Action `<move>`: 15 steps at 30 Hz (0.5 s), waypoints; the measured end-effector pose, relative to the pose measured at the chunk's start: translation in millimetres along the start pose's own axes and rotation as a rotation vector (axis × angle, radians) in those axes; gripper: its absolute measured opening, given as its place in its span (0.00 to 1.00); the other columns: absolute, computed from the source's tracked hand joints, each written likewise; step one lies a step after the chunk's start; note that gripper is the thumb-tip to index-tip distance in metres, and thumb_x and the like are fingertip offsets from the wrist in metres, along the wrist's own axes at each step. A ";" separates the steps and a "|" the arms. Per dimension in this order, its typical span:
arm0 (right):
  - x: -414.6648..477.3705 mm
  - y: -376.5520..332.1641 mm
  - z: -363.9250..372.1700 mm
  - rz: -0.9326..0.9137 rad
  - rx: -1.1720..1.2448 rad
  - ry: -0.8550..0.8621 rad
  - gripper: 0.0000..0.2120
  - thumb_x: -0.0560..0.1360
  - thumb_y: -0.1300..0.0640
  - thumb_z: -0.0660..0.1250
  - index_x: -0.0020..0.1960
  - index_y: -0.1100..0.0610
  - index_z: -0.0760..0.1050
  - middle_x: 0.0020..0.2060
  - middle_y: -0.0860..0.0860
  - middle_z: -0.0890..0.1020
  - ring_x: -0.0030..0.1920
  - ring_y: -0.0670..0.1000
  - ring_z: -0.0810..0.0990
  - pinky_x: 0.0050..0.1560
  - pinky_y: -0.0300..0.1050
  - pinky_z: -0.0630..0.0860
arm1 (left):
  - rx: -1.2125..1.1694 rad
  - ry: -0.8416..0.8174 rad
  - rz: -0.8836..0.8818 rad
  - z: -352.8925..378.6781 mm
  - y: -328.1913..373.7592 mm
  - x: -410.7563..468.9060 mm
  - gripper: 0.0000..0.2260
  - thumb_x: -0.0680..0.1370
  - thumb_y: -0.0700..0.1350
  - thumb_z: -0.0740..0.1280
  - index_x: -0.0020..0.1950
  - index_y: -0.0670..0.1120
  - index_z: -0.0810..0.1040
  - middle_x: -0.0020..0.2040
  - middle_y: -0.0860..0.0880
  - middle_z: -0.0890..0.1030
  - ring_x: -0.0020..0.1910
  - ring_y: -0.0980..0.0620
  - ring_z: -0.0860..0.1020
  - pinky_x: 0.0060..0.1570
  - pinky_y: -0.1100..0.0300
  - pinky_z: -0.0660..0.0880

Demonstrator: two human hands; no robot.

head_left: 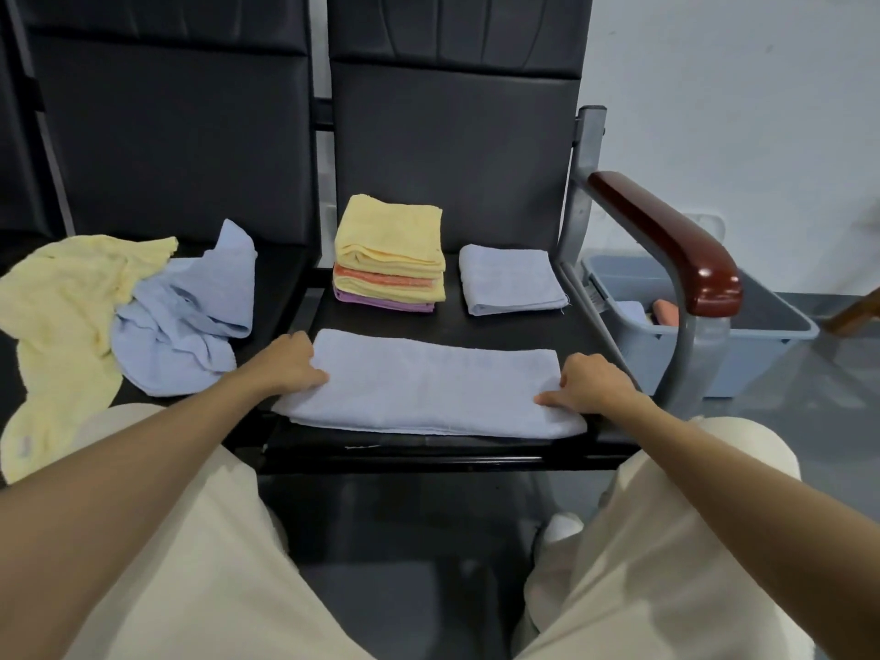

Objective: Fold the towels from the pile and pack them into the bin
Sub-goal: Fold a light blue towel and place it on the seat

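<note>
A light blue towel (428, 385), folded into a long strip, lies across the front of the right black seat (581, 326). My left hand (290, 362) grips its left end with curled fingers. My right hand (590, 385) grips its right end the same way. Behind it stand a stack of folded towels (388, 252), yellow, orange and purple, and a single folded blue towel (509, 278). On the left seat lies the unfolded pile: a crumpled blue towel (185, 316) and a yellow towel (62, 302). The grey bin (743, 340) sits on the floor at the right, with some towels inside.
A grey metal armrest frame with a dark red wooden pad (666, 240) stands between the seat and the bin. Black seat backs (181, 135) rise behind the towels. My legs in cream trousers (200, 540) fill the foreground. A white wall is at the right.
</note>
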State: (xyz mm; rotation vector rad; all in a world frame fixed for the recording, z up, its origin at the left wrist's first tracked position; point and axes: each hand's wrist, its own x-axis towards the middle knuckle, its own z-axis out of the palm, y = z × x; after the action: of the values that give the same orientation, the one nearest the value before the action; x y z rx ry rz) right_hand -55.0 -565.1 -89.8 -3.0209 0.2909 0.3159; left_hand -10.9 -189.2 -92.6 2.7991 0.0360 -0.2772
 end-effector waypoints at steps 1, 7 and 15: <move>5.0 -1.9 1.4 0.025 0.048 0.010 0.23 0.69 0.38 0.72 0.44 0.56 0.69 0.47 0.54 0.78 0.47 0.56 0.76 0.44 0.48 0.73 | -0.039 -0.028 -0.069 1.6 1.1 1.7 0.24 0.74 0.51 0.72 0.59 0.34 0.73 0.57 0.37 0.76 0.52 0.41 0.77 0.51 0.49 0.74; 32.0 -27.6 6.6 0.114 0.269 0.001 0.29 0.65 0.46 0.78 0.57 0.60 0.72 0.55 0.56 0.79 0.53 0.57 0.78 0.51 0.50 0.78 | -0.215 -0.077 -0.194 5.3 0.5 12.1 0.18 0.73 0.49 0.73 0.35 0.43 0.67 0.35 0.48 0.69 0.33 0.51 0.68 0.30 0.58 0.62; 62.7 -47.0 7.3 0.192 0.425 -0.095 0.32 0.64 0.51 0.79 0.62 0.63 0.72 0.56 0.57 0.78 0.57 0.59 0.77 0.57 0.50 0.75 | -0.600 0.018 -0.144 -6.6 11.5 10.9 0.08 0.77 0.44 0.65 0.51 0.40 0.71 0.43 0.47 0.74 0.40 0.51 0.73 0.34 0.59 0.67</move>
State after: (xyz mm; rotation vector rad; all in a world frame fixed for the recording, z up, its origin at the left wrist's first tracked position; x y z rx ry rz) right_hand 13.0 -529.6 -107.0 -2.5577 0.5624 0.3579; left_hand 1.8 -198.1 -85.0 2.2041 0.2782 -0.2286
